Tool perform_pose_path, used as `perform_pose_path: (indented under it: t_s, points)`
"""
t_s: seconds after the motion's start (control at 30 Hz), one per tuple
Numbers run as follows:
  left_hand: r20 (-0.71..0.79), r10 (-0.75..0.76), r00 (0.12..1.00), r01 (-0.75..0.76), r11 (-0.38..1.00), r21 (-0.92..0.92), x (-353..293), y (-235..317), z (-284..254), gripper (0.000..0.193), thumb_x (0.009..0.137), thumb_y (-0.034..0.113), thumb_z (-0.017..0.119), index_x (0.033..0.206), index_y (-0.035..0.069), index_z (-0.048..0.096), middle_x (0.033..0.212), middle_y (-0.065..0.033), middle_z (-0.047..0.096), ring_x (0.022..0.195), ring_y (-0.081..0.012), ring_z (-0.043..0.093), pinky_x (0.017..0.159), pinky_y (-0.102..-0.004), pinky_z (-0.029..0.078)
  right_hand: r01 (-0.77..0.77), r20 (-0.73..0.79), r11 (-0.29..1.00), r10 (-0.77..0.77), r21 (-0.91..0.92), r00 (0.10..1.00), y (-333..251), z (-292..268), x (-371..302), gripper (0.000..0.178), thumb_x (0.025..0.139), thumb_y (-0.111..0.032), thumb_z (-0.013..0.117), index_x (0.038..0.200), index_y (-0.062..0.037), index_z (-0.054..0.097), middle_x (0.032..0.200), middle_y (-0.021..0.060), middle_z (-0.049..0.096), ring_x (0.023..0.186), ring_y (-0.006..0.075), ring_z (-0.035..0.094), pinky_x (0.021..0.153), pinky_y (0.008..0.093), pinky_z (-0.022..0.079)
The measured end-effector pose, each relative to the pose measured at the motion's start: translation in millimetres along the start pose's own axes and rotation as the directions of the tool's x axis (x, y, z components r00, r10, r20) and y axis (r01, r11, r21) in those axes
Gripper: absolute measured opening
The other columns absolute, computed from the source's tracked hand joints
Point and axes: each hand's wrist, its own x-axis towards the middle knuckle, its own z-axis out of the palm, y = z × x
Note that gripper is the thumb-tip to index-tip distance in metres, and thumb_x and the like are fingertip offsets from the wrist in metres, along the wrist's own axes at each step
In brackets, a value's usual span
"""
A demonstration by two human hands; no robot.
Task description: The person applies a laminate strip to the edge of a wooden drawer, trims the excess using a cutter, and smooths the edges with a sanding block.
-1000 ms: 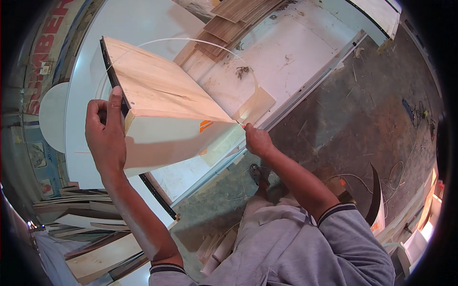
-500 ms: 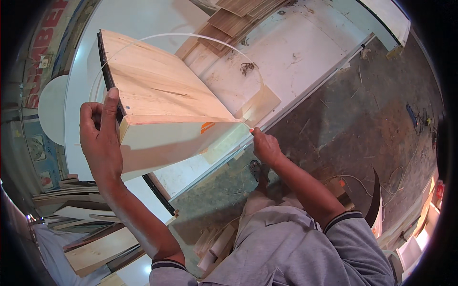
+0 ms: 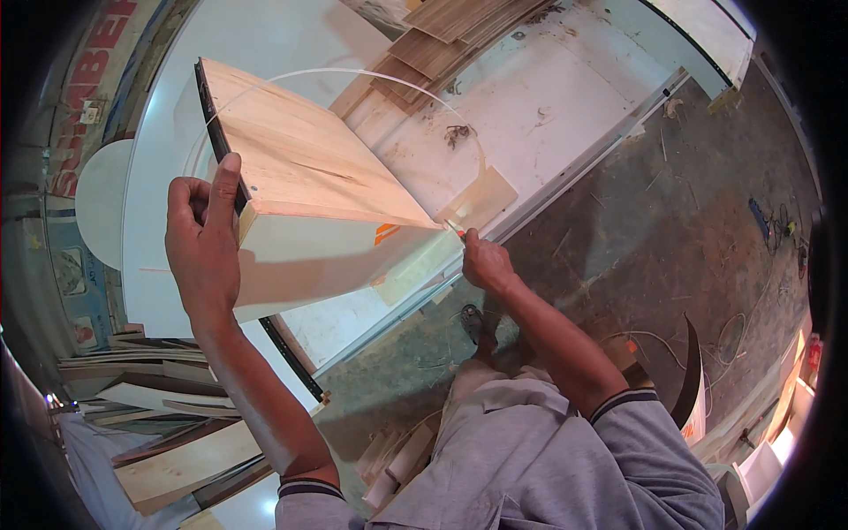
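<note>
A wooden drawer box (image 3: 309, 146) with a pale plywood side and a glossy white front stands tilted over the white bench. My left hand (image 3: 205, 243) grips its left corner, thumb against the black metal drawer slide (image 3: 208, 104). In my right hand (image 3: 487, 262) is a small knife (image 3: 460, 233) with red on its handle, my fingers closed round it. Its thin tip is at the box's right corner, by the edge of the white front. A thin white strip of edging (image 3: 353, 71) arches over the box from its left side to that corner.
Brown wood-look boards (image 3: 424, 53) are stacked at the back of the dusty white bench panel (image 3: 539, 115). Offcuts (image 3: 159, 389) pile up at the left. A tool with a cable (image 3: 770, 223) lies on the dark floor (image 3: 636, 238) at the right.
The drawer box has shifted slightly right along with my left hand. My right hand has moved a little left and up, and more of the knife's thin tip shows at the corner.
</note>
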Motion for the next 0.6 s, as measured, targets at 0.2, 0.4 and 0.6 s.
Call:
perform_pose_path:
  t_s: [0.2,0.4,0.6]
  points:
    - [0.004,-0.011,1.000,0.011,0.999,-0.043,-2.5,2.6,1.4,0.059,0.090,0.063,0.071,0.083,0.008,0.052,0.072,0.0033,0.042,0.067,-0.0107,0.039,0.064,-0.0269,0.036,-0.059,0.079,0.997,0.063,-0.049,0.995,-8.4,6.8,3.9,0.018,0.088,-0.006,0.054,0.103,0.0021,0.051,0.084,0.0285,0.070,0.081,0.0464,0.071,0.073,0.0561,0.055]
    - [-0.018,-0.007,1.000,0.008,1.000,0.004,-0.7,-5.0,2.8,0.061,0.088,0.065,0.072,0.084,0.007,0.054,0.073,0.0024,0.042,0.068,-0.0118,0.040,0.067,-0.0270,0.037,-0.138,0.207,0.982,0.163,-0.129,0.965,-27.3,-10.6,12.5,0.020,0.089,-0.009,0.059,0.105,0.0024,0.055,0.090,0.0285,0.071,0.087,0.0454,0.072,0.079,0.0535,0.057]
    - [-0.013,-0.057,0.998,0.058,0.998,0.014,0.9,-4.0,1.8,0.061,0.086,0.065,0.073,0.085,0.007,0.055,0.074,0.0021,0.043,0.070,-0.0125,0.040,0.069,-0.0270,0.038,-0.120,0.139,0.989,0.132,-0.088,0.981,-24.6,-5.4,6.0,0.021,0.090,-0.006,0.058,0.108,0.0020,0.054,0.087,0.0260,0.072,0.084,0.0439,0.072,0.077,0.0531,0.057]
